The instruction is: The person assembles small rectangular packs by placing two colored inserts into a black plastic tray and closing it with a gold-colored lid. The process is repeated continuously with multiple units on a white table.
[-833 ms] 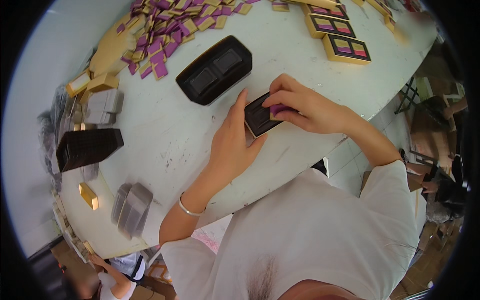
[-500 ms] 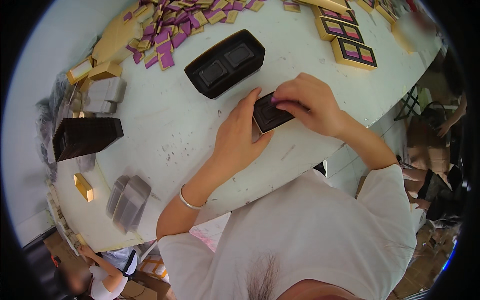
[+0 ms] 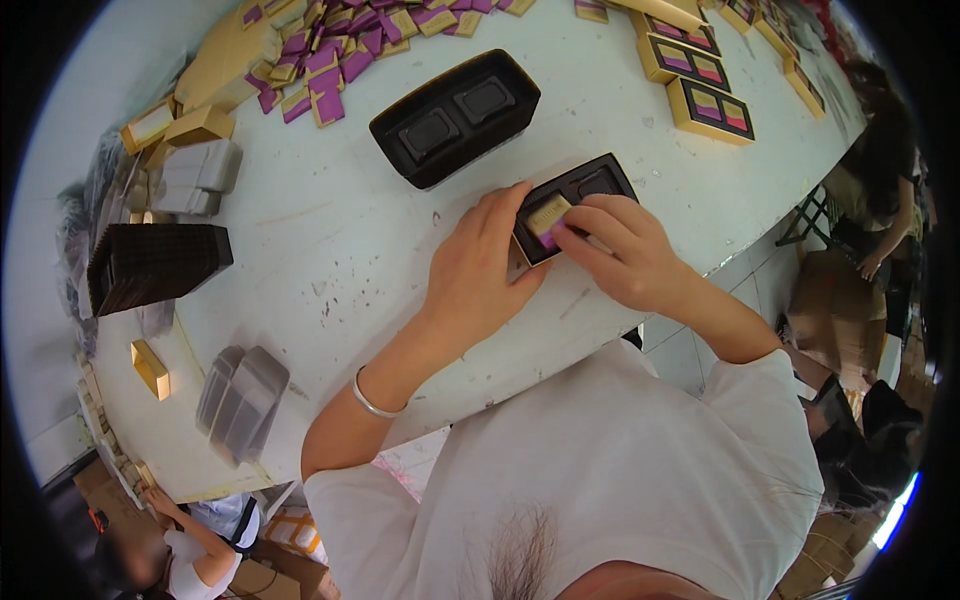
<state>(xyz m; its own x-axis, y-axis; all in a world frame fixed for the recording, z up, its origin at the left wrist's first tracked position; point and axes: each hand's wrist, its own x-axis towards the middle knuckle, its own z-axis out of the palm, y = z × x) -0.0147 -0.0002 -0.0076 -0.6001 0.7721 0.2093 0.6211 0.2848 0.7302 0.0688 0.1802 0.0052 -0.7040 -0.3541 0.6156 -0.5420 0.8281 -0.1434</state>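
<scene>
A small gold-edged box with a black two-well insert (image 3: 573, 188) sits on the table in front of me, slanting up to the right. My left hand (image 3: 474, 258) grips its left end, fingers along the far side and thumb at the near corner. In the left well is a small gold-and-purple packet (image 3: 547, 216). My right hand (image 3: 628, 252) has thumb and fingertips pinched on that packet's right edge. The right well shows bare black. Just beyond the box stands a stack of black two-well trays (image 3: 456, 118).
Loose gold-and-purple packets (image 3: 325, 75) lie heaped at the far left. Filled boxes (image 3: 710, 108) line the far right. At left are more black trays (image 3: 160, 268), clear plastic covers (image 3: 243, 403) and a gold box part (image 3: 150, 370). Other people (image 3: 190, 550) work at both sides.
My right hand has drawn back toward me, and the packet now lies in the left well with its gold face showing. More of the right well is visible. My left hand keeps its hold.
</scene>
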